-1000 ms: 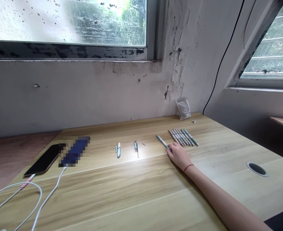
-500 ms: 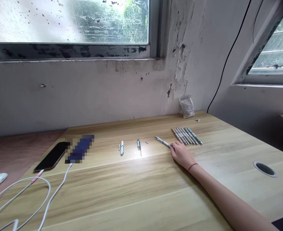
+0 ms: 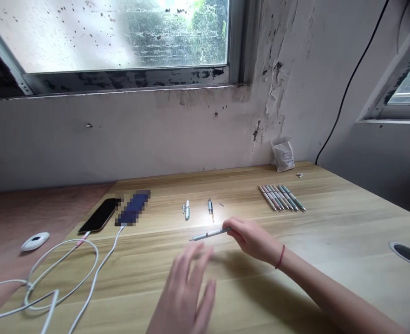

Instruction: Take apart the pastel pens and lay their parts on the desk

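Between the thumb and fingers of my right hand [image 3: 251,237] is one end of a slim pale pen [image 3: 210,234], its tip pointing left above the desk. My left hand [image 3: 184,287], somewhat blurred, hovers just below the tip with fingers apart, holding nothing. Behind the pen lie several pen parts: a whitish barrel piece [image 3: 187,210] with a small clip-like bit beside it, a bluish piece [image 3: 210,206] with a thin refill [image 3: 212,214] alongside, and a tiny spring-like bit [image 3: 221,204]. A row of several pens [image 3: 282,198] lies side by side further right.
A black phone [image 3: 100,215] and a pixelated dark-blue device [image 3: 133,208] lie at the left with white cables [image 3: 98,273]. A crumpled white packet [image 3: 283,156] stands by the wall. The desk [image 3: 330,222] has a round grommet [image 3: 408,254] at right.
My right hand has lifted the pen off the desk and brought it left and nearer. My left hand has come into view from below. The camera view has shifted slightly left.
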